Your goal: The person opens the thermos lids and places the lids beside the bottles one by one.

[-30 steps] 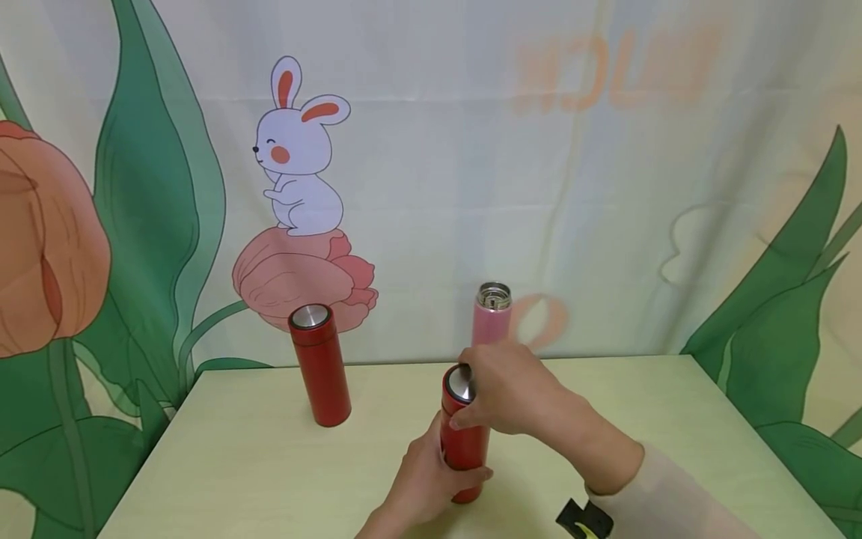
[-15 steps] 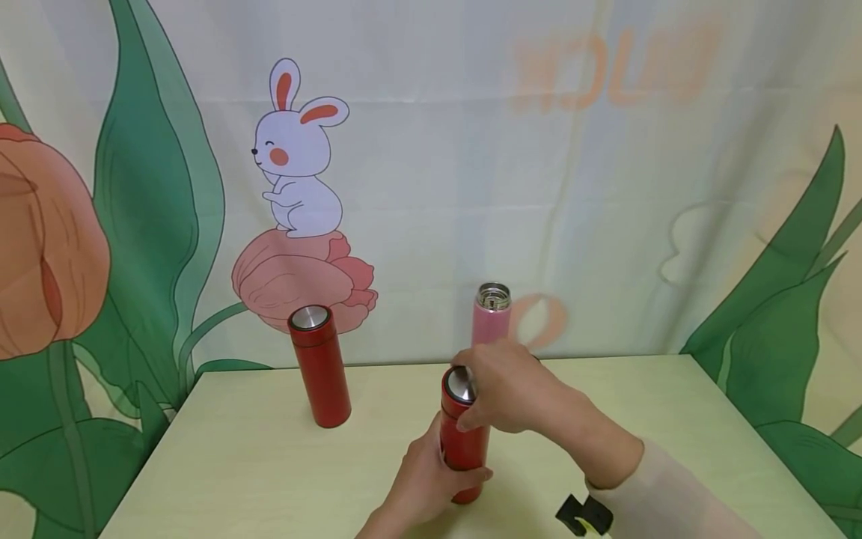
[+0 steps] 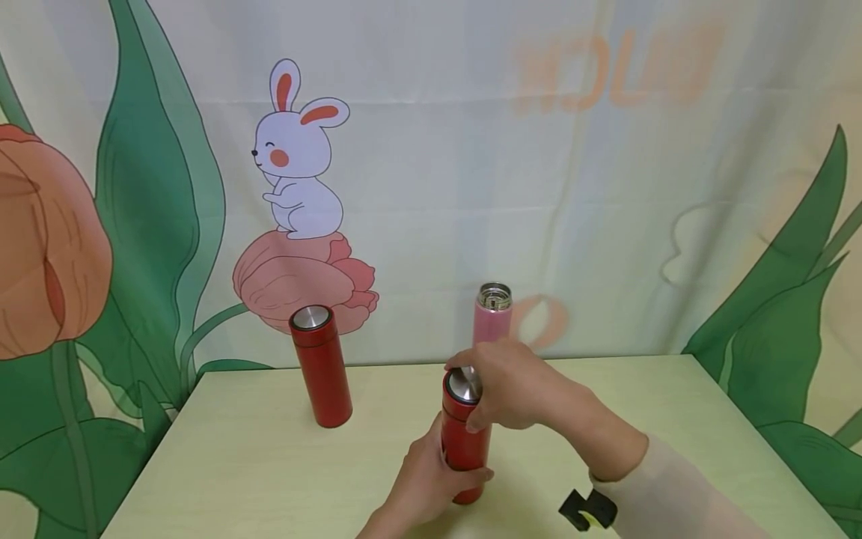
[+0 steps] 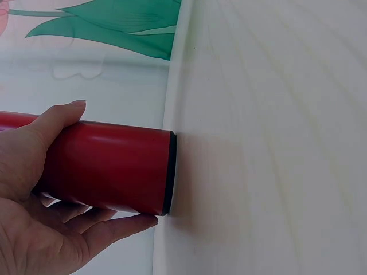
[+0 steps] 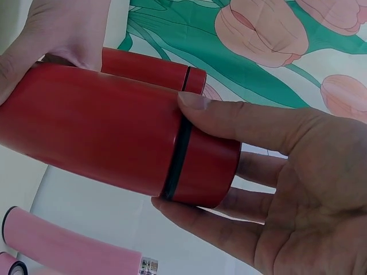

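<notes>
A red thermos (image 3: 465, 445) with a silver-topped lid (image 3: 463, 385) stands between both hands in the head view. My left hand (image 3: 424, 479) grips its lower body, thumb on one side and fingers round the other. In the left wrist view the black-edged base (image 4: 172, 172) sits close over the table. From above, my right hand (image 3: 515, 385) holds the lid, thumb and fingers spread around its rim. The right wrist view shows a black band (image 5: 178, 157) between lid and body, the thumb tip lying near it.
Another red thermos (image 3: 325, 382), lid on, stands at the back left. Behind my right hand is a lidless pink thermos (image 3: 491, 322), its lower part hidden. A smaller pink piece (image 5: 10, 264) lies near it. A printed curtain (image 3: 417, 180) hangs behind the table (image 3: 236, 464).
My right hand has shifted and turned slightly to the right on the lid, its thumb moving along the rim. The left hand and the thermos have stayed in place.
</notes>
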`<action>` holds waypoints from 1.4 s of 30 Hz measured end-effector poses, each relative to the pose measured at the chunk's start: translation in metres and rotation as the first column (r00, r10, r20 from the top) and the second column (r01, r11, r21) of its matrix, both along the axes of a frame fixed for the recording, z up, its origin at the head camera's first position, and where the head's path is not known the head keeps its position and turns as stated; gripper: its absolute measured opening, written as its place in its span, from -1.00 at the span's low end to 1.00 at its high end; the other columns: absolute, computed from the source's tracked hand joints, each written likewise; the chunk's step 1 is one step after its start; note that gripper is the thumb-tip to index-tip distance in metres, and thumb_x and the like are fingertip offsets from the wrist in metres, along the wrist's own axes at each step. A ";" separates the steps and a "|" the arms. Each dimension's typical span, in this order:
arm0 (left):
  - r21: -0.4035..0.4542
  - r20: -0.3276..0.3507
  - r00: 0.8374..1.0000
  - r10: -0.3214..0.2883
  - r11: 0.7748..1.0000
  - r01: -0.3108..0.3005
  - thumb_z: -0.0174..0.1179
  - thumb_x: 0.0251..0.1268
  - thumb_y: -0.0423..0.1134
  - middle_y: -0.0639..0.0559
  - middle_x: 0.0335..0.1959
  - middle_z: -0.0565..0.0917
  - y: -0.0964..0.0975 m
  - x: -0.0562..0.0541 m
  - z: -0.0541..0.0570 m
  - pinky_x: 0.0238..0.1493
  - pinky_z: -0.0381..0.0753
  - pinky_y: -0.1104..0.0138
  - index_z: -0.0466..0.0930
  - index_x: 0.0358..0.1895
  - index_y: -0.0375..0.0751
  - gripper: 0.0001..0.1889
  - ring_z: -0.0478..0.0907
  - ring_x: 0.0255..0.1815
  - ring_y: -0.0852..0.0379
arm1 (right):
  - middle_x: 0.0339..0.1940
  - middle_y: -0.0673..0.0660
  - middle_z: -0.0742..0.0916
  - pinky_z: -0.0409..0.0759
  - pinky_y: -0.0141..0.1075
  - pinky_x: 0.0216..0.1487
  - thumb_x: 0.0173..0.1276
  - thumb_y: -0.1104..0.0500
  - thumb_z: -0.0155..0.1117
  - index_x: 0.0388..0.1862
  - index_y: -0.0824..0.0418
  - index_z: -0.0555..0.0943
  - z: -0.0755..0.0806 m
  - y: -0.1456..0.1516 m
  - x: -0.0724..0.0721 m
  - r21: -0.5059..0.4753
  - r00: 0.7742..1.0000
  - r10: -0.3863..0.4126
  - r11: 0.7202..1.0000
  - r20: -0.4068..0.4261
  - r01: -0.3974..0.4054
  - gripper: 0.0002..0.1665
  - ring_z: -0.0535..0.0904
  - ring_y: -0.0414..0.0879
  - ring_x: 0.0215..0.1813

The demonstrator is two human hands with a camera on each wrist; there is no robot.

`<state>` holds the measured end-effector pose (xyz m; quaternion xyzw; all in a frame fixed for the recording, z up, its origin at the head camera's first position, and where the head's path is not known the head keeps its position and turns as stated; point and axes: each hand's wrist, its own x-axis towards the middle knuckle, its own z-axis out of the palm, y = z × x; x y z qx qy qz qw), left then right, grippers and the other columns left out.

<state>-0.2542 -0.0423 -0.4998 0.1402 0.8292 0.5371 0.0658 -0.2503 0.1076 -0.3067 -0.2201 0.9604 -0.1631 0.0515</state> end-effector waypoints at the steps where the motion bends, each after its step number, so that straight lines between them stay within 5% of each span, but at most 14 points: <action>1: 0.001 0.000 1.000 0.000 1.000 0.000 0.56 0.10 0.05 0.11 0.13 0.70 0.000 0.000 0.000 0.21 0.64 0.00 0.33 0.38 0.04 -0.20 0.64 0.13 0.09 | -0.16 -0.04 0.78 0.68 -0.21 -0.07 -0.09 0.25 0.76 0.15 0.08 0.71 0.000 0.000 0.000 0.000 1.000 -0.002 1.000 0.005 0.002 -0.26 0.65 -0.08 -0.06; 29: -0.008 0.039 0.999 0.002 1.000 -0.002 0.55 0.13 -0.02 0.06 0.14 0.69 0.001 -0.001 0.003 0.25 0.62 -0.09 0.31 0.39 -0.02 -0.20 0.64 0.14 0.04 | -0.11 -0.05 0.80 0.67 -0.25 -0.12 -0.08 0.43 0.65 0.24 -0.02 0.70 0.004 0.002 -0.002 0.020 0.999 0.044 0.999 0.027 -0.044 -0.16 0.64 -0.10 -0.07; 42: -0.009 0.015 1.000 -0.005 1.000 0.005 0.55 0.12 -0.03 0.08 0.10 0.70 0.001 0.001 0.003 0.22 0.63 -0.05 0.33 0.37 -0.01 -0.22 0.64 0.11 0.07 | -0.21 -0.10 0.77 0.67 -0.23 -0.12 -0.06 0.49 0.60 0.11 -0.10 0.72 0.005 0.007 -0.005 0.006 0.993 0.111 0.994 0.037 -0.111 -0.23 0.64 -0.12 -0.10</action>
